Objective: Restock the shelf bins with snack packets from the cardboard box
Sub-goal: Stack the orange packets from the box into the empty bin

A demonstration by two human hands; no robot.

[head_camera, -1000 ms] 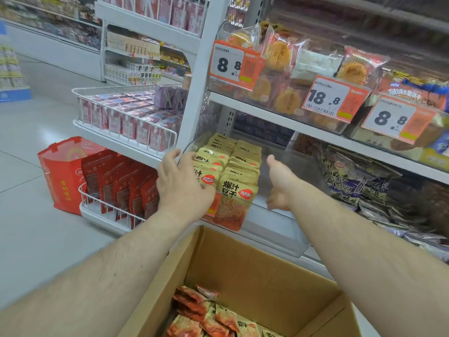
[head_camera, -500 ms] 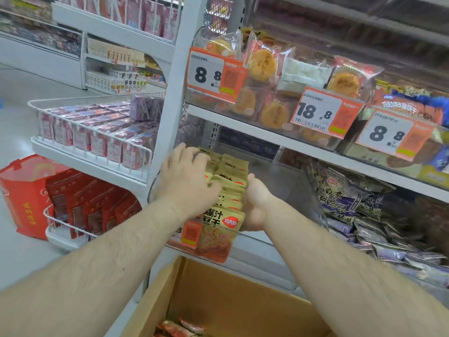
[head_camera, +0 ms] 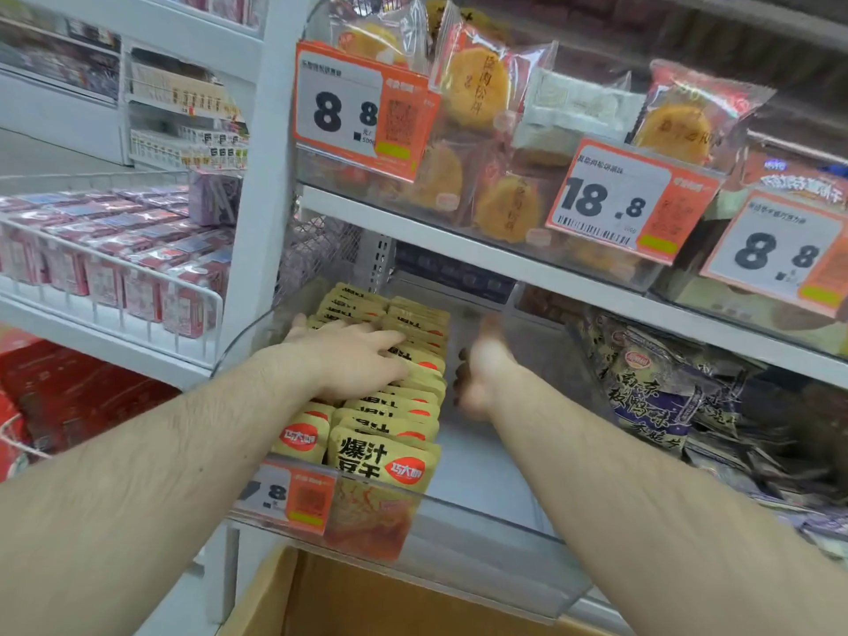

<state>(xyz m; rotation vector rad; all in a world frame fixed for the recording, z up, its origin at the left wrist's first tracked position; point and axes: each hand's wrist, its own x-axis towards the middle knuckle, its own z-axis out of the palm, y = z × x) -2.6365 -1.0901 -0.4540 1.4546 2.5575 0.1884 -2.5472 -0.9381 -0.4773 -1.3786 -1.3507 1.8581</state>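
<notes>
The left hand (head_camera: 353,360) lies flat, fingers straight, on the yellow snack packets (head_camera: 390,433) in the clear bin (head_camera: 482,511). The right hand (head_camera: 482,374) hovers beside them, blurred; its grip cannot be told.

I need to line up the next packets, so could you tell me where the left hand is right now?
In the head view, the left hand rests flat on the yellow packets in the clear bin, left of the right hand.

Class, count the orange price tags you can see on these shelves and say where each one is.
4. On the upper shelf: an 8.8 tag at left, an 18.8 tag in the middle, an 8.8 tag at right. One tag on the lower bin's front. Others may be hidden.
</notes>
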